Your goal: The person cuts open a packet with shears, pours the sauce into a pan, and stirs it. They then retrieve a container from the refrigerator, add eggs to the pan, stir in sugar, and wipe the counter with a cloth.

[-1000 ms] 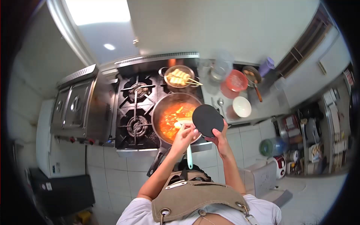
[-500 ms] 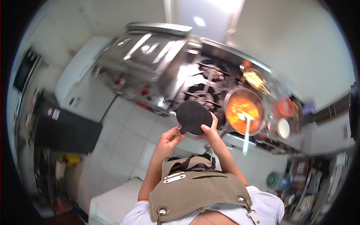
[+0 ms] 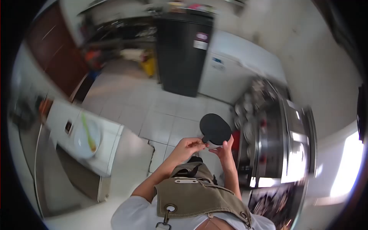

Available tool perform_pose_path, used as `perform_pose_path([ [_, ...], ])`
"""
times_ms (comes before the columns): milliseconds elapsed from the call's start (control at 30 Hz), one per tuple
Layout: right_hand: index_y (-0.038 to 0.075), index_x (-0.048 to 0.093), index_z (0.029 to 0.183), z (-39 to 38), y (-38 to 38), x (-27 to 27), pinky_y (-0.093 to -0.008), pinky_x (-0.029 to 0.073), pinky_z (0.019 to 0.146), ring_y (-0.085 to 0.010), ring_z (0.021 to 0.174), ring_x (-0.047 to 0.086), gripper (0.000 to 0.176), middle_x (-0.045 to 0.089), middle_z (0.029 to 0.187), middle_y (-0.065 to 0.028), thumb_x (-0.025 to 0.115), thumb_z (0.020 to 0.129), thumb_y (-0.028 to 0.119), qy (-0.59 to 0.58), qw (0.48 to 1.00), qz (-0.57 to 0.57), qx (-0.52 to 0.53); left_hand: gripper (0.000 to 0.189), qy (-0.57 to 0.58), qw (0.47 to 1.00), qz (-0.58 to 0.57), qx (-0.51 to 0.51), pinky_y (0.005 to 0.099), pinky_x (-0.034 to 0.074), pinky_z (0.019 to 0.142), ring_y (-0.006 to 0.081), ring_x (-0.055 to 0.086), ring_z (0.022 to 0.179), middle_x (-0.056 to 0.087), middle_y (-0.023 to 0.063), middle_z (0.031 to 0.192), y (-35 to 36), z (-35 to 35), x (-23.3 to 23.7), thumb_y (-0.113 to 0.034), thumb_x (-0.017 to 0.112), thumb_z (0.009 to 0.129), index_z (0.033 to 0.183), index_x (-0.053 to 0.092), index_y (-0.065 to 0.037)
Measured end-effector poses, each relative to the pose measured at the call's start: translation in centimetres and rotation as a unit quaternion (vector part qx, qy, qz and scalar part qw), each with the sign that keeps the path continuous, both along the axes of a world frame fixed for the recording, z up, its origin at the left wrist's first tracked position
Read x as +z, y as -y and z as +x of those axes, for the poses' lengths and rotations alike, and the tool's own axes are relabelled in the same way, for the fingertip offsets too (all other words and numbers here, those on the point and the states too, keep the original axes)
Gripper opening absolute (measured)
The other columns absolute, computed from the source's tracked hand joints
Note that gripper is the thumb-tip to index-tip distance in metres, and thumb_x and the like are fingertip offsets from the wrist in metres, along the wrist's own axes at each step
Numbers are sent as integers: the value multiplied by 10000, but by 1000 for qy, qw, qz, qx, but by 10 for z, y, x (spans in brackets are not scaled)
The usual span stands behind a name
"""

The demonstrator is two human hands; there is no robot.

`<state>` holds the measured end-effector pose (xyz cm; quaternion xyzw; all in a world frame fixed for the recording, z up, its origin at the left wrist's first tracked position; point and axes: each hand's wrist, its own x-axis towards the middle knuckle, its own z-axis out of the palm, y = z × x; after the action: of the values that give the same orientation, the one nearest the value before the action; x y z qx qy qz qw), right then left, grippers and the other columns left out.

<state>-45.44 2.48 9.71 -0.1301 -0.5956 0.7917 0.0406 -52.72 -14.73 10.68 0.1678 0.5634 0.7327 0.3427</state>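
Observation:
A black oval lid (image 3: pixel 214 128) with a small tab sits over a pale container (image 3: pixel 214 146), of which only a sliver shows beneath. My right hand (image 3: pixel 225 148) wraps the near right side, its thumb up against the lid's edge. From the left, my left hand (image 3: pixel 190 147) has its fingers pinched together at the tab. Both hands are in front of my body, above the tiled floor, with the lid's top facing up toward me. What the container holds is hidden.
A white counter to the left carries a plate (image 3: pixel 82 140) with a green-handled utensil (image 3: pixel 89 134). Ahead stand a black fridge (image 3: pixel 182 53) and a white chest freezer (image 3: pixel 226 73). Steel cooking equipment (image 3: pixel 268 142) lines the right, close to my right hand.
My view has swung left, away from the stove with the orange-filled pan, toward the fridge and the white counter. Both hands still hold the lidded container.

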Motion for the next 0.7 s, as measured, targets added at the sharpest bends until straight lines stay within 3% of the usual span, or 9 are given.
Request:
perform_pose_path([
  [33,167,-19,1395,-29,5,-1,-394,454,861,-297,1148,469,846,277,1374,-155,499,840,539,-13,999,-23,21,119,10,998,-9,60,219,387,785,65,517,823,641,9,887,7,-14,3,-127,591,857,817,631,-22],
  [100,190,27,1399,-90,15,-9,-412,448,877,-337,1131,483,803,269,1386,-138,504,847,528,-27,993,-29,113,137,9,987,-27,161,227,388,796,71,519,831,632,10,882,24,-51,-3,-136,595,859,774,589,-28],
  [167,194,19,1402,-148,27,-10,-425,437,887,-333,1124,488,816,238,1399,-164,522,844,512,-22,981,-26,189,144,4,967,62,247,220,408,792,79,545,864,636,28,913,38,-84,-10,-109,588,864,943,621,7],
  [233,185,45,1405,-200,45,-4,-415,439,879,-318,1085,510,777,250,1389,-191,525,860,461,-41,966,-7,255,144,-22,937,83,338,230,415,822,85,558,911,635,37,926,51,-116,-8,-110,571,884,945,616,12],
  [367,165,105,1401,-306,92,16,-376,458,837,-281,1039,529,699,260,1383,-195,538,880,334,-68,922,65,376,133,-100,841,89,524,233,413,833,91,559,941,623,27,927,88,-172,25,-120,563,896,896,601,7],
  [467,98,158,1389,-373,142,17,-297,478,764,-221,1004,535,675,249,1392,-181,563,849,80,-176,858,94,473,144,-157,745,77,644,238,402,829,96,557,952,602,11,877,127,-209,47,-130,577,891,831,576,1],
  [533,90,160,1388,-401,190,34,-296,478,765,-221,1002,536,687,243,1399,-169,570,838,61,-217,819,94,523,143,-173,702,51,689,242,399,830,97,556,938,601,14,859,162,-222,71,-128,585,884,826,576,2],
  [600,66,166,1386,-429,245,56,-296,484,767,-234,1018,533,723,225,1417,-139,594,805,19,-275,770,101,567,136,-218,615,-57,756,250,396,834,99,551,900,615,36,867,198,-234,88,-122,597,870,826,584,7],
  [700,48,159,1386,-459,336,87,-350,463,852,-263,1098,492,744,223,1412,-154,603,790,7,-358,731,84,575,126,-232,557,-38,797,253,398,833,102,543,872,628,56,886,240,-248,117,-111,602,860,832,592,12],
])
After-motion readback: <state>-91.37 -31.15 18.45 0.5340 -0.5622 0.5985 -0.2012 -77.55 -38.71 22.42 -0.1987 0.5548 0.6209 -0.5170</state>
